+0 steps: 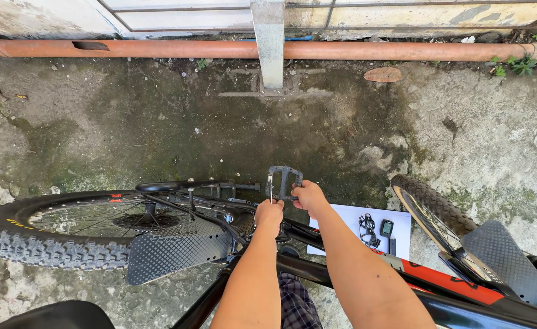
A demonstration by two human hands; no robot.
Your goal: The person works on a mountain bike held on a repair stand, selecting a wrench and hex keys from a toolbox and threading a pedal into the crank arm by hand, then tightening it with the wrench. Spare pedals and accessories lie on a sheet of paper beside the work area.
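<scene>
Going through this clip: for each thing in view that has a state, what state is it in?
bicycle: lying across the view on the concrete.
pedal: raised, gripped at its lower edge.
right hand: closed on the pedal.
left hand: closed on a thin metal tool beside the pedal.
rear wheel: mounted, mudguard over it.
white sheet: flat on the ground, small parts on it.
</scene>
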